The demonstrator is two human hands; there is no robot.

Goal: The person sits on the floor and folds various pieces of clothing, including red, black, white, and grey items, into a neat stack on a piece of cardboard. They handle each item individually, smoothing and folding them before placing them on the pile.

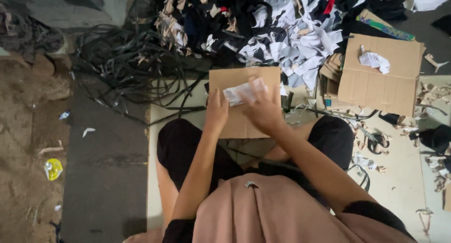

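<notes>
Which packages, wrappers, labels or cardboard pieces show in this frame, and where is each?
Cardboard sheet: brown, rectangular, under both hands at centre.
White piece: pale, crumpled, held between left hand and right hand.
Large cardboard panel: brown, flat, upper right, crumpled white paper on it.
Patterned flat box: green-blue edge, above that panel.
Yellow wrapper: crumpled, left on the ground.
No screens or signs.

Scrap-sorting workshop floor: fabric offcut heap (263, 27), cardboard sheets (380, 74), tangled straps (127, 60).

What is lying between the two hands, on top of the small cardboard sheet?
A white scrap, held by left hand and right hand over the cardboard; head view.
</notes>
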